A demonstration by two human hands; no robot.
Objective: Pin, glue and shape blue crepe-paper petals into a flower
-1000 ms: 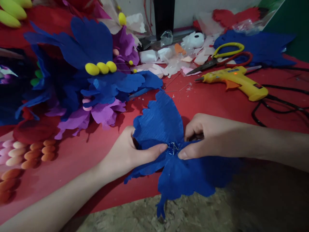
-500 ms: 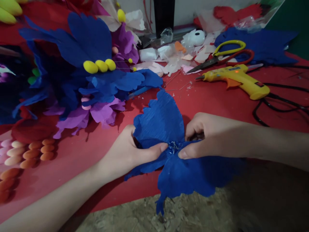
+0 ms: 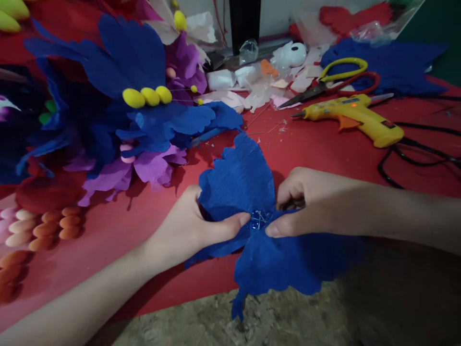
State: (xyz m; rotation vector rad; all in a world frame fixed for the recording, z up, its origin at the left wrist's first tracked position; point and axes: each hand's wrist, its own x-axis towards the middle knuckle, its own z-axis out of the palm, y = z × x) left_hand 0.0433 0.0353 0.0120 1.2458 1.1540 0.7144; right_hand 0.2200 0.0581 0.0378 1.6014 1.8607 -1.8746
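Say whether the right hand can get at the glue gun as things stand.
Likely yes, if the right hand lets go of the blue piece: only red tabletop shows between that hand and the glue gun.

My left hand bare, my right hand bare too, slim forearms uncovered out to the edges of view, narrow wrists, short rounded thumbnails

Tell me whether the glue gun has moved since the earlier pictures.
No: judged against the scissors, the glue gun lies in the same place on the table.
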